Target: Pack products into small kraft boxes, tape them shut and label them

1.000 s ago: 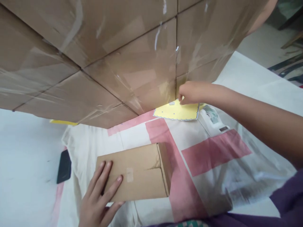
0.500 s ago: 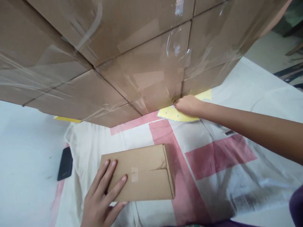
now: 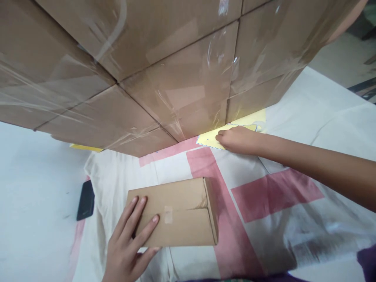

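Observation:
A small closed cardboard box [image 3: 185, 199], with a square of clear tape on its seam, lies on the cloth in front of me. My left hand [image 3: 126, 243] rests on its left end, fingers spread over the top and thumb along the near edge. Further off, at the foot of a stack of taped cartons [image 3: 202, 94], my right hand [image 3: 242, 140] is closed on a yellow paper cutout [image 3: 209, 139] with a scalloped, blue-outlined edge. The fingertips are partly hidden. Behind the cutout lies a plain yellow sheet [image 3: 257, 116], running up to the cartons.
The carton stack walls off the far side. Beneath the box is a creased white-and-pink cloth [image 3: 246, 203] over a white table [image 3: 35, 188]. A dark phone-like object [image 3: 85, 199] lies at left. A yellow strip [image 3: 85, 147] pokes out under the cartons.
My right hand has drawn slightly toward me, away from the cartons. The cutout has shifted, and its upper edge now shows. My left hand stays on the box.

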Available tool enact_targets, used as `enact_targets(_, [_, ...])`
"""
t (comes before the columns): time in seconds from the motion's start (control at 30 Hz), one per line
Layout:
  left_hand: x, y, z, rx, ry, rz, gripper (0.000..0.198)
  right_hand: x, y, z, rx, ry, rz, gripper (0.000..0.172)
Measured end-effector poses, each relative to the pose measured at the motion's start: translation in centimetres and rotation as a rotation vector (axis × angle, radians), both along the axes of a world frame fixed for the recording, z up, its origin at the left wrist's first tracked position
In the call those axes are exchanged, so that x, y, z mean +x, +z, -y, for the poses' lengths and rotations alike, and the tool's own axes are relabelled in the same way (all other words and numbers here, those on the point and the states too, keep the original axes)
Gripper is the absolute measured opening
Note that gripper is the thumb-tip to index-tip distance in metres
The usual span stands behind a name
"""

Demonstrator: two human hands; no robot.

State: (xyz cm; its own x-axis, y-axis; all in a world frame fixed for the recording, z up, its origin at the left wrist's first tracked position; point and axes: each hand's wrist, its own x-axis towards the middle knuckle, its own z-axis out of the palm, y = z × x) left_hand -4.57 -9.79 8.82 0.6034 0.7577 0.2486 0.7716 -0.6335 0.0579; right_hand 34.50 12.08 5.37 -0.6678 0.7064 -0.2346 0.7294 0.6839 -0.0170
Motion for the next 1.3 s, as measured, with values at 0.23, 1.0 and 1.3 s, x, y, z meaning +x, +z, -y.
enact_targets(0.23, [0.1,0.1,-0.1,-0.025,0.008,0.026,0.062,0.2,2.3,8.8,-0.142,0.273,-0.446,0.031])
enact_targets(1.0, [1.1,0.5,-0.3,-0.039,0.040,0.063,0.064,-2.1,-2.4,12.1,-0.082,0.128,-0.790,0.030])
enact_targets(1.3, [0.7,0.5,-0.1,-0.039,0.029,0.044,0.063,-4.2,-4.3,20.4,-0.497,-0.315,-1.268,0.042])
